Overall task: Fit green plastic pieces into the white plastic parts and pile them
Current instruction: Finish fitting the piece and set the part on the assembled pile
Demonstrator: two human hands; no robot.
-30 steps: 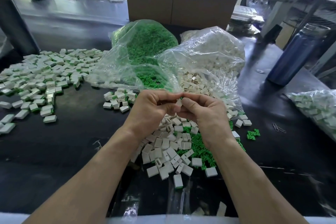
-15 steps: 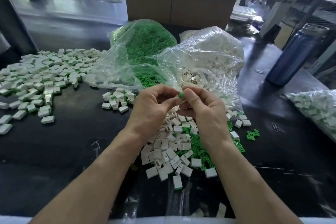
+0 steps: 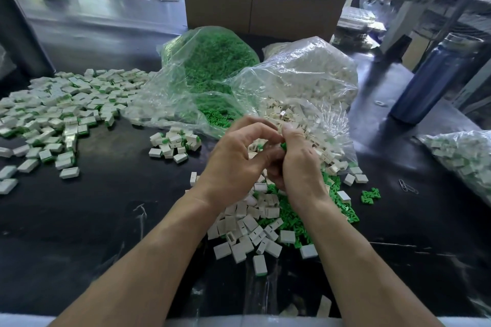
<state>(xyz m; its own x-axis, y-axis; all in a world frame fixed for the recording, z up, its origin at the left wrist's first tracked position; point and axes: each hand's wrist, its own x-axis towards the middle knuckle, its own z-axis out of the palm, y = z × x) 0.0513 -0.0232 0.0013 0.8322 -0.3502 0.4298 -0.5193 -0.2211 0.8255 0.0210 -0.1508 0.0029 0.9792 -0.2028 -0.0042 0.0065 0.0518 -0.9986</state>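
A green plastic piece is showing between the two hands above the table's middle, the right hand pinching it with curled fingers. The left hand is curling its fingers round a white plastic part, only partly visible, right against the green one. Beneath the wrists loose white parts and green pieces are lying mixed on the black table. Beyond the hands two clear bags are sitting, one of green pieces, one of white parts. Finished pieces are lying spread at far left.
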